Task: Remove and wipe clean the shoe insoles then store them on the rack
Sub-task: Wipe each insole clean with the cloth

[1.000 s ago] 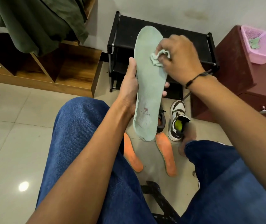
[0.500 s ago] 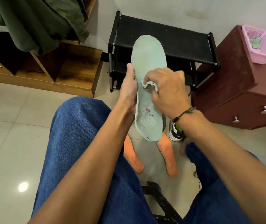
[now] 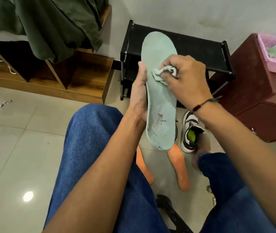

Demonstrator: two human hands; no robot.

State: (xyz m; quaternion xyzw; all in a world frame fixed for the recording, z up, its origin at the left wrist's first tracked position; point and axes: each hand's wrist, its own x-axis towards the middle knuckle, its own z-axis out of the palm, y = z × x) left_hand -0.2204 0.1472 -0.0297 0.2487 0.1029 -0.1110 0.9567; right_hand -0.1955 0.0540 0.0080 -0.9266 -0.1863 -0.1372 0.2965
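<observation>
1. The left hand's fingers are tucked behind the green insole, so can't see them.
2. The printed logo near the insole's heel is too small to read.
3. One orange insole is half hidden by the jeans leg.
4. A dark shoe behind the green insole is barely a sliver.
5. The pink basket gets cut off at the right edge.
6. The rack's lower shelves are mostly blocked by the hands.

Glossy floor tiles, matt fabric insole
</observation>
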